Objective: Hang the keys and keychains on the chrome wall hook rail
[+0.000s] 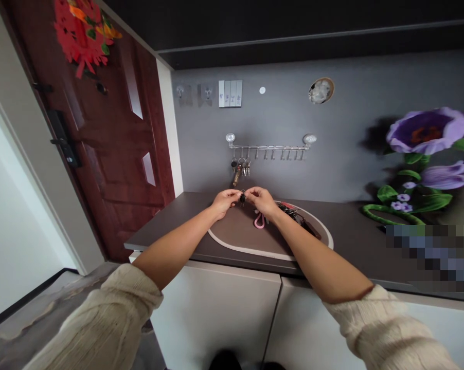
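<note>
Both my hands meet over a brown mat [235, 239] with a pale rim, their fingertips pinching a small bunch of keys [243, 198]. My left hand [226, 201] grips the bunch from the left. From the other side, my right hand [261, 200] closes thumb and finger on it; the ring is mostly hidden by fingers. A pink loop strap [259, 221] lies below my right hand. More keys and dark items [299, 221] lie on the mat, partly covered by my right forearm. Above, several key sets [242, 167] hang from a clear hook rail [270, 147].
The mat rests on a dark countertop [348, 241] above white cabinet doors [216, 298]. Purple artificial flowers [428, 133] stand at the right. A dark red door [116, 154] is at the left. A switch panel [230, 93] and clear hooks [208, 92] are on the grey wall.
</note>
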A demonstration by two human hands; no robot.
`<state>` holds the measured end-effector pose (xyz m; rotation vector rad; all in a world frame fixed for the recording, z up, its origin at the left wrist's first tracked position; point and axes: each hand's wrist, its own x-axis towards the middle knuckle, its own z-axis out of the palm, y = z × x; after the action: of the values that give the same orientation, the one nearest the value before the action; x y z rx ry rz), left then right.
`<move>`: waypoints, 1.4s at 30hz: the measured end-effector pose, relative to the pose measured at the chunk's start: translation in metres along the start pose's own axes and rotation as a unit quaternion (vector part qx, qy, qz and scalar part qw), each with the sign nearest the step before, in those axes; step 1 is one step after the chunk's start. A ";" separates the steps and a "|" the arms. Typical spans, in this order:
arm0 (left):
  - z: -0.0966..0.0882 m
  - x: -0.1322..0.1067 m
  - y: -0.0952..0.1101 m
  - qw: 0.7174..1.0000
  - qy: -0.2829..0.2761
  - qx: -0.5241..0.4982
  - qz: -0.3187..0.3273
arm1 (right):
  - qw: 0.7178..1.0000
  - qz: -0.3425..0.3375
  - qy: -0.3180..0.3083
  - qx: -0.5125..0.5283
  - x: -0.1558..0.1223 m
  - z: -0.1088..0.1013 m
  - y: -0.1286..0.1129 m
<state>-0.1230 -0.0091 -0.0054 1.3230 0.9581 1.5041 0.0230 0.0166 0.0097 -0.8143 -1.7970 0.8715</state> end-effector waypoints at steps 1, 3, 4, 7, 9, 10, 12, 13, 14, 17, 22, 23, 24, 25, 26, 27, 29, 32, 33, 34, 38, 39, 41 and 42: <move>0.000 0.000 0.000 1.000 0.001 0.008 0.007 | 1.000 -0.007 0.005 -0.006 0.001 0.000 0.001; 0.001 -0.001 0.000 0.999 0.008 0.023 0.020 | 0.999 -0.023 0.015 -0.016 0.002 -0.001 0.003; 0.001 -0.001 0.001 0.999 0.011 0.031 0.026 | 0.999 -0.029 0.020 -0.020 0.002 -0.002 0.003; 0.003 -0.003 0.002 0.998 0.014 0.049 0.037 | 0.998 -0.033 0.037 -0.025 0.003 -0.004 0.002; 0.003 -0.004 0.003 0.997 0.019 0.060 0.042 | 0.998 -0.034 0.050 -0.029 0.003 -0.006 0.000; 0.003 -0.004 0.003 0.996 0.023 0.068 0.043 | 0.997 -0.034 0.058 -0.030 0.004 -0.007 -0.001; 0.004 -0.004 0.002 0.995 0.032 0.088 0.041 | 0.996 -0.034 0.076 -0.024 0.005 -0.009 -0.002; 0.004 -0.004 0.002 0.994 0.034 0.098 0.037 | 0.996 -0.029 0.082 -0.013 0.005 -0.009 -0.003; 0.004 -0.004 0.001 0.993 0.036 0.106 0.033 | 0.996 -0.022 0.087 0.005 0.006 -0.010 -0.004; 0.005 -0.003 -0.001 0.992 0.031 0.120 0.025 | 0.993 0.009 0.091 0.079 0.009 -0.012 -0.007; 0.006 -0.004 -0.001 0.992 0.023 0.128 0.009 | 0.979 0.042 0.122 0.161 0.022 -0.021 -0.017; 0.006 -0.004 -0.001 0.991 0.024 0.128 0.008 | 0.975 0.046 0.130 0.171 0.026 -0.023 -0.020; 0.006 -0.005 0.000 0.991 0.027 0.129 0.008 | 0.972 0.050 0.139 0.180 0.031 -0.026 -0.023; 0.007 -0.005 0.000 0.991 0.029 0.131 0.007 | 0.969 0.054 0.150 0.188 0.035 -0.029 -0.026; 0.007 -0.006 0.001 0.991 0.033 0.133 0.007 | 0.966 0.059 0.160 0.195 0.040 -0.031 -0.029; 0.007 -0.006 0.001 0.990 0.036 0.135 0.006 | 0.963 0.065 0.168 0.202 0.045 -0.033 -0.033; 0.008 -0.006 0.001 0.990 0.041 0.138 0.007 | 0.956 0.077 0.178 0.220 0.054 -0.036 -0.040; 0.008 -0.004 0.000 0.989 0.045 0.138 0.012 | 0.950 0.093 0.181 0.238 0.067 -0.037 -0.049; 0.007 -0.004 -0.001 0.989 0.046 0.137 0.013 | 0.948 0.098 0.185 0.240 0.072 -0.037 -0.051; 0.007 -0.003 -0.001 0.990 0.047 0.135 0.014 | 0.946 0.104 0.190 0.241 0.076 -0.036 -0.053; 0.007 -0.002 -0.002 0.990 0.050 0.128 0.014 | 0.936 0.130 0.223 0.237 0.088 -0.031 -0.058; 0.007 -0.002 -0.002 0.991 0.050 0.126 0.014 | 0.934 0.135 0.229 0.238 0.091 -0.030 -0.058; 0.007 -0.002 -0.002 0.991 0.049 0.122 0.013 | 0.929 0.147 0.236 0.244 0.093 -0.028 -0.058; 0.007 -0.002 -0.001 0.991 0.050 0.121 0.013 | 0.927 0.153 0.238 0.248 0.095 -0.028 -0.058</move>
<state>-0.1154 -0.0111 -0.0064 1.4448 1.2225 1.5214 0.0085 0.0701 0.1094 -0.8837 -0.9775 1.1520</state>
